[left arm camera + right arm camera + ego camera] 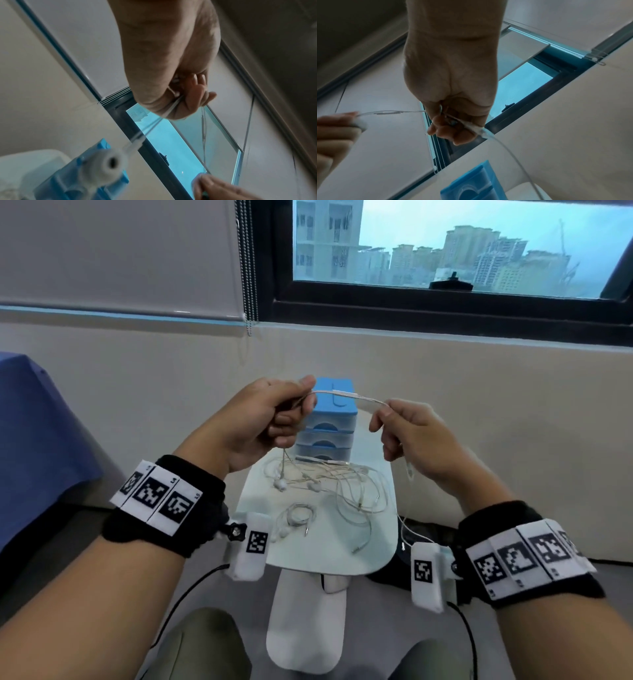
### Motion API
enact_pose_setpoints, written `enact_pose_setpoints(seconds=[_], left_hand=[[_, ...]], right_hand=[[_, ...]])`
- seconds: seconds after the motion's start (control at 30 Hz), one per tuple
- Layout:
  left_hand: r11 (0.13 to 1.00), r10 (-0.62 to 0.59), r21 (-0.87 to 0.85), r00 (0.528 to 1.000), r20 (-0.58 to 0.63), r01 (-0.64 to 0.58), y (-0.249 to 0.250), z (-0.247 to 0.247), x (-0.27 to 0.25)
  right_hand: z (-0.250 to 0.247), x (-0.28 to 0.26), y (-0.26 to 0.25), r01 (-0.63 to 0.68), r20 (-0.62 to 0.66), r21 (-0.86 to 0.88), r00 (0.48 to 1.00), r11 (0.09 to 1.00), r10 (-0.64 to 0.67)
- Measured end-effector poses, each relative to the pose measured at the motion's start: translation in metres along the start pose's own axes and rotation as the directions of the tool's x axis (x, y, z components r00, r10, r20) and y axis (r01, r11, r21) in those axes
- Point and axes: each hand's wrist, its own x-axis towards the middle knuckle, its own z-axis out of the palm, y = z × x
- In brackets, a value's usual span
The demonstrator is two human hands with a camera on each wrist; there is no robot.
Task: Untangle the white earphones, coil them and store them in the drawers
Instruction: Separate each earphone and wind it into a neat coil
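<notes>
Both hands, left hand (260, 419) and right hand (416, 436), pinch one white earphone cable (346, 395) raised before the shut blue drawers (327, 422); tangled earphones (329, 491) lie just before the drawers.

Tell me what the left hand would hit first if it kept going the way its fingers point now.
Probably the blue drawers. The left hand, pinching the earphone cable, points forward and right toward the drawers' top. Depth is unclear in the head view, so it might pass just above them.

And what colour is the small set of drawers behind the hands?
The drawers are light blue, with paler, see-through fronts. The head view shows them best.
</notes>
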Motion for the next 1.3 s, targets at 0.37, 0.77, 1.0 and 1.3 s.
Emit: enact_pose_setpoints(seconds=[0.37, 0.77, 1.0, 1.3], left_hand=[[0.954, 0.048, -0.269, 0.950, -0.309, -0.135, -0.030, -0.005, 0.018], [0.938, 0.281, 0.287, 0.910, -0.304, -0.194, -0.063, 0.001, 0.025], [0.949, 0.305, 0.115, 0.949, -0.078, -0.295, -0.061, 0.018, 0.014], [0.962, 0.267, -0.040, 0.962, -0.049, -0.269, -0.045, 0.028, 0.014]], right_hand=[[0.041, -0.020, -0.013, 0.023, 0.341, -0.439, 0.929, 0.898, 0.143], [0.052, -0.003, -0.053, 0.228, 0.430, -0.419, 0.902, 0.879, -0.029], [0.006, 0.019, -0.052, 0.184, 0.084, -0.405, 0.983, 0.895, -0.164], [0.012, 0.007, -0.017, 0.129, 0.048, -0.147, 0.991, 0.981, -0.124]])
